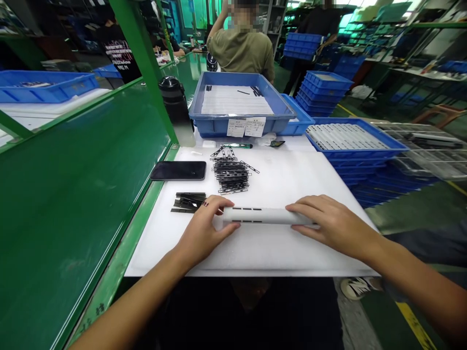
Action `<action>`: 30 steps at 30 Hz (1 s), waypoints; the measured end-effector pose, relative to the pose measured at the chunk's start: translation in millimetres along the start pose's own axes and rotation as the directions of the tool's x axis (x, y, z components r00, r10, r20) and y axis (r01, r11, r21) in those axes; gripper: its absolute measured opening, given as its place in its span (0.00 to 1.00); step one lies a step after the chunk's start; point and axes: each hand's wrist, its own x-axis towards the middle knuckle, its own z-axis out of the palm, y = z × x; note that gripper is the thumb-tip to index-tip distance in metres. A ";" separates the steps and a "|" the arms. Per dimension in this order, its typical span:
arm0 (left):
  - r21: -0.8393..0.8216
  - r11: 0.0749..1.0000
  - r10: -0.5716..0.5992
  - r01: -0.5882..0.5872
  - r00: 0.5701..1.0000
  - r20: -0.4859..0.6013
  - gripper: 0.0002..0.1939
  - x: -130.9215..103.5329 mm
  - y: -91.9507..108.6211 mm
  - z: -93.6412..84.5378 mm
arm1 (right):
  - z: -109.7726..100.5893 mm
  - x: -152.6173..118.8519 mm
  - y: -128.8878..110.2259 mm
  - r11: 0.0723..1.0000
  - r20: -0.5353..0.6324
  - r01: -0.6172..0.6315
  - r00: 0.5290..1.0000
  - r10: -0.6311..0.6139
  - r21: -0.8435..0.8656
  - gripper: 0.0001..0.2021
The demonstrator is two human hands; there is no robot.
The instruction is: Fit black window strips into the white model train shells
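Observation:
A long white plastic bar with dark slots (270, 216) lies crosswise near the front of the white worktop (251, 253). My left hand (206, 226) grips its left end between thumb and fingers. Toward the other end, my right hand (324, 221) holds the bar the same way and covers that end. Just behind my left hand are several dark flat strips (188, 201), partly hidden by its fingers. A pile of thin black slotted frames (231, 172) sits beyond the bar.
A black phone (178, 170) lies at the left edge, by a green partition (91, 170). At the back stand a blue bin (215, 125), a black bottle (174, 104) and a green pen-like tool (239, 146). Stacked blue trays (365, 153) hold white bars at right. Co-workers (244, 53) are beyond.

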 end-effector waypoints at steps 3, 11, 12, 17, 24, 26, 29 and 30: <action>0.105 0.981 0.161 -0.163 0.987 0.026 0.14 -5.7 -4.5 3.8 | 10.9 -3.0 4.3 0.975 -0.120 0.097 0.985 -0.123 -0.202 0.11; 0.111 0.920 0.363 -0.377 0.923 0.126 0.16 -13.7 3.2 11.7 | 12.7 -0.5 9.5 0.959 -0.248 0.035 0.963 -0.108 -0.282 0.12; 0.112 0.924 0.352 -0.364 0.929 0.116 0.15 -13.3 3.3 12.3 | 11.8 -0.1 9.6 0.958 -0.261 0.029 0.959 -0.107 -0.286 0.11; 0.108 0.969 0.212 -0.223 0.972 0.099 0.14 -9.6 0.2 12.0 | 9.8 -0.6 5.9 0.960 -0.288 0.034 0.951 -0.117 -0.279 0.09; -0.045 0.992 -0.115 0.119 0.991 0.073 0.17 -0.7 -3.4 -2.5 | -1.2 -5.7 8.3 0.987 -0.108 -0.155 0.983 0.149 -0.045 0.26; -0.098 0.980 -0.172 0.174 0.985 0.034 0.18 3.5 -6.2 -9.4 | -8.1 -8.1 15.0 0.971 0.005 -0.239 0.971 0.239 0.029 0.29; -0.205 0.951 -0.235 0.230 0.972 -0.003 0.21 9.8 -10.1 -19.6 | -17.9 -13.2 25.6 0.927 0.129 -0.349 0.934 0.333 0.139 0.27; -0.243 0.939 -0.253 0.243 0.968 -0.010 0.22 11.6 -11.3 -22.7 | -20.4 -15.5 28.3 0.906 0.158 -0.381 0.922 0.355 0.186 0.26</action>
